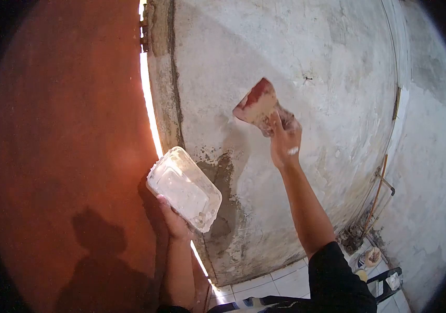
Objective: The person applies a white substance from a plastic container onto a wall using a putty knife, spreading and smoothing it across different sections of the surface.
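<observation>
My right hand grips a putty knife by its handle, the wide blade pointing up and left. Pale paste coats much of that reddish blade, and a white smear shows on my wrist. The blade is in front of the grey, patchy wall. Lower left, my left hand holds a clear plastic tub from below, tilted, with whitish material inside and crusted along its rim. Behind the tub, the wall has a dark patch of flaked surface.
A reddish-brown door fills the left side, with bright light through the gap at its edge. A thin stick leans near a pipe at the right. Several items, among them a black tray-like object, lie on the white tiles.
</observation>
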### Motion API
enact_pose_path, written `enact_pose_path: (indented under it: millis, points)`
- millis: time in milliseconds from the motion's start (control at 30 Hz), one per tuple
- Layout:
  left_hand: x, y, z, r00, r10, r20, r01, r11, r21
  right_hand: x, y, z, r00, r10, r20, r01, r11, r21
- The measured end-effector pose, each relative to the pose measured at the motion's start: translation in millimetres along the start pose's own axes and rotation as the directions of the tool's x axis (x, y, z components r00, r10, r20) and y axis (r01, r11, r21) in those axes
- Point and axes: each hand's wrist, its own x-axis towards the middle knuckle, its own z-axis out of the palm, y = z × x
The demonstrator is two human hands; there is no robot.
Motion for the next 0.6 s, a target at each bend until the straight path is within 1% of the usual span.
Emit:
enact_pose_path:
  millis: [33, 67, 100, 133, 167, 200, 233, 267, 300, 333, 367, 433, 467, 500, 533, 567, 600]
  points:
    - [-1, -1, -1, 0.999, -0.031, -0.015, 0.03, 0.998, -0.049, 3, 2, -2, 1.0, 0.001, -0.007, -0.001, 1.0, -0.002]
    - [-2, 0, 0, 0.999, -0.035, -0.012, 0.034, 0.998, -0.047, 7, 8, -4, 0.989, 0.032, -0.145, -0.052, 0.989, -0.137]
    - [-3, 1, 2, 0.999, -0.045, -0.026, 0.044, 0.998, -0.042, 10, 14, -8, 0.959, 0.041, -0.282, -0.117, 0.958, -0.26]
    - [-3, 2, 2, 0.998, -0.054, -0.04, 0.053, 0.998, -0.036, 9, 22, -15, 0.957, 0.038, -0.286, -0.115, 0.959, -0.258]
    - [-2, 2, 0, 0.998, -0.052, -0.035, 0.051, 0.998, -0.036, 4, 29, -25, 0.944, 0.019, -0.328, -0.083, 0.98, -0.183]
    - [-2, 2, -5, 0.999, -0.037, 0.018, 0.038, 0.999, -0.022, 0, 37, -34, 0.93, 0.004, -0.369, -0.047, 0.993, -0.11]
    - [-2, 1, -7, 0.997, -0.025, 0.068, 0.026, 1.0, -0.009, -4, 45, -43, 0.93, 0.002, -0.368, -0.047, 0.993, -0.112]
    - [-3, 1, -7, 0.998, -0.024, 0.066, 0.025, 1.0, -0.013, -8, 53, -51, 0.913, -0.019, -0.408, -0.053, 0.985, -0.164]
    - [-3, 1, -6, 0.998, -0.053, 0.018, 0.053, 0.999, -0.011, -13, 57, -57, 0.894, -0.042, -0.446, -0.062, 0.975, -0.215]
    - [-3, 2, -6, 0.996, -0.079, -0.028, 0.079, 0.997, -0.009, -19, 44, -54, 0.879, 0.015, -0.476, -0.148, 0.959, -0.244]
    - [-3, 2, -7, 0.997, -0.073, -0.028, 0.072, 0.997, -0.011, -26, 32, -47, 0.882, 0.013, -0.471, -0.143, 0.96, -0.242]
    - [-1, 4, -8, 0.997, -0.008, 0.075, 0.003, 0.998, 0.068, -35, 7, -27, 0.914, -0.166, -0.371, 0.057, 0.956, -0.287]
    - [0, 4, -8, 0.997, -0.005, 0.075, -0.001, 0.997, 0.073, -30, 12, -27, 0.857, -0.497, -0.137, 0.386, 0.794, -0.47]
    - [0, 3, -8, 0.997, 0.005, 0.079, -0.011, 0.997, 0.082, -30, 6, -21, 0.858, -0.494, -0.144, 0.381, 0.798, -0.467]
    - [0, 2, -9, 0.996, 0.011, 0.084, -0.019, 0.996, 0.091, -33, -6, -10, 0.8, -0.582, 0.142, 0.524, 0.566, -0.636]
    - [1, -1, -10, 0.996, 0.003, 0.086, -0.012, 0.995, 0.1, -34, -11, -1, 0.705, -0.565, 0.429, 0.653, 0.281, -0.703]
    - [3, -5, -12, 0.999, -0.006, 0.044, 0.005, 0.999, 0.035, -31, -5, 8, 0.658, -0.51, 0.555, 0.684, 0.096, -0.723]
